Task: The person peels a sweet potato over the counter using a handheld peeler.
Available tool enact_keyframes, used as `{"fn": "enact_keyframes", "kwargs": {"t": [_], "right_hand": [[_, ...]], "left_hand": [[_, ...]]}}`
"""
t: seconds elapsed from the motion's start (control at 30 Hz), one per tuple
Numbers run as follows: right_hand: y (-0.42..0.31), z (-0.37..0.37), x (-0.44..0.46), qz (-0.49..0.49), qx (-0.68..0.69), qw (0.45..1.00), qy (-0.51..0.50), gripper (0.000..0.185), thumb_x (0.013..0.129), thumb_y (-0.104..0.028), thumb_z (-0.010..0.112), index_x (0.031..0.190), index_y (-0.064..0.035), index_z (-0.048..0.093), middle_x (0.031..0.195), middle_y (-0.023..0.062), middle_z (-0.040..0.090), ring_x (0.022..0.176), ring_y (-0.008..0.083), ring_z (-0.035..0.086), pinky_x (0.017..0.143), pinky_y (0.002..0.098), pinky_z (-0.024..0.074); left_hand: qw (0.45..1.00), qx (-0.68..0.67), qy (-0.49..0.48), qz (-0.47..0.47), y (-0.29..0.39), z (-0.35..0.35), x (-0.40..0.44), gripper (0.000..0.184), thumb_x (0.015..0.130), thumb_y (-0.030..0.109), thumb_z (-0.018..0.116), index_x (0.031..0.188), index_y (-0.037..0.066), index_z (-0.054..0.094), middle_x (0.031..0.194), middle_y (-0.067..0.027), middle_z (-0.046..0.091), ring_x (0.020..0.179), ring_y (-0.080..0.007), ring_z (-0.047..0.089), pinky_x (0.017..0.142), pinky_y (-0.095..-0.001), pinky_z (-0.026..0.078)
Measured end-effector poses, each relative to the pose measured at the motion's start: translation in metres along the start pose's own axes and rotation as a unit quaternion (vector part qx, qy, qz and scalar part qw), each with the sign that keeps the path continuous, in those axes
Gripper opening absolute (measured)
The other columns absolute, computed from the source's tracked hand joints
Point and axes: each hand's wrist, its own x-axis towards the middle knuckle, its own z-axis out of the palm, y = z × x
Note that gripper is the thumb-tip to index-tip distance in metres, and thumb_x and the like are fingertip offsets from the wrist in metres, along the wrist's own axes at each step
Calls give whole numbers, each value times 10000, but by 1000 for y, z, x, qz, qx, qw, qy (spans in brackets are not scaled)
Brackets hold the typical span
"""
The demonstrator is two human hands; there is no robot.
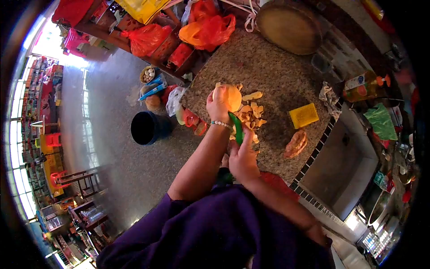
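My left hand [217, 105] is closed around a large, pale orange, rounded vegetable [233, 98] over the stone counter. In my right hand [244, 163] is a green-handled tool [237, 129], its working end against or close to the vegetable's lower side; whether it is a peeler or a knife I cannot tell. Pale orange peelings [255, 112] lie in a loose heap beside and below the vegetable, partly hidden by my hands. A reddish-brown sweet potato [296, 144] rests farther right on the counter.
A yellow sponge [303, 115] lies on the counter [273, 71], left of the sink [338, 161]. A round board [289, 27] stands at the back. Bottled yellow liquid [358, 87] is at the right. On the floor are a dark bucket [145, 128] and an egg basket [148, 75].
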Motion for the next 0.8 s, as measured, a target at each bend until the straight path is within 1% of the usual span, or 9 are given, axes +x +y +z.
{"fn": "enact_keyframes", "kwargs": {"t": [0.07, 0.1, 0.23, 0.3, 0.5, 0.57, 0.63, 0.7, 0.8], "right_hand": [[-7, -13, 2, 52, 50, 997, -37, 472, 934, -92, 456, 1349, -45, 236, 1229, 292, 470, 1121, 437, 506, 872, 453, 444], [2, -10, 3, -16, 43, 999, -2, 436, 942, -96, 454, 1333, -40, 270, 1181, 259, 500, 1074, 395, 551, 851, 425, 458], [-6, -22, 33, -45, 36, 998, 15, 460, 906, -84, 483, 1314, -17, 281, 1135, 304, 521, 1008, 477, 540, 823, 476, 479], [-7, -17, 32, -71, -20, 997, 17, 467, 899, -78, 482, 1314, -11, 278, 1142, 307, 518, 1017, 476, 537, 831, 485, 475], [-11, -7, -5, -62, -59, 995, -49, 481, 909, -85, 485, 1333, -2, 275, 1261, 295, 443, 1142, 445, 482, 932, 453, 416], [-5, -8, 0, -43, 9, 998, -34, 468, 914, -100, 484, 1329, -8, 287, 1217, 270, 470, 1112, 409, 506, 921, 438, 422], [8, -12, 13, -18, 5, 1000, 5, 446, 926, -133, 486, 1321, -23, 311, 1120, 213, 505, 1022, 328, 541, 881, 403, 441], [6, -34, 32, 108, 112, 988, -12, 427, 922, -159, 503, 1303, -48, 347, 1196, 232, 496, 1084, 372, 530, 870, 427, 451], [13, -49, 54, 117, 123, 985, -44, 417, 923, -177, 506, 1298, -74, 357, 1224, 244, 505, 1080, 391, 553, 833, 436, 471]], "left_hand": [[999, 38, 14, 34, 6, 4, -6, 236, 842, 262, 569, 945, 57, 623, 897, -63, 603, 823, -202, 619, 667, -345, 522], [1000, 5, 16, 4, 12, 7, -9, 232, 839, 258, 566, 935, 52, 616, 887, -65, 603, 813, -203, 617, 669, -343, 519], [997, -38, -51, -42, 12, -1, -4, 230, 825, 249, 559, 916, 38, 585, 854, -73, 603, 772, -213, 607, 670, -345, 509], [993, -47, -93, -58, 10, -3, -9, 286, 813, 283, 568, 948, 31, 568, 857, -79, 602, 757, -220, 600, 653, -356, 503], [972, -149, -36, -177, 11, -10, 2, 370, 786, 383, 572, 1008, 87, 565, 942, -75, 604, 861, -263, 594, 706, -436, 503], [958, -179, -31, -221, 27, -9, 1, 417, 796, 432, 547, 1076, 123, 559, 1057, -68, 596, 995, -278, 569, 795, -543, 476], [942, -217, -84, -242, 33, -12, -3, 423, 810, 433, 535, 1090, 116, 556, 1087, -76, 592, 1015, -290, 567, 833, -549, 468], [916, -244, -150, -280, 37, -20, -8, 444, 833, 448, 518, 1117, 108, 553, 1144, -105, 578, 1072, -318, 548, 915, -560, 431], [896, -245, -148, -339, 38, -22, -20, 448, 845, 452, 510, 1118, 99, 555, 1155, -132, 569, 1102, -348, 528, 957, -562, 398]]}}
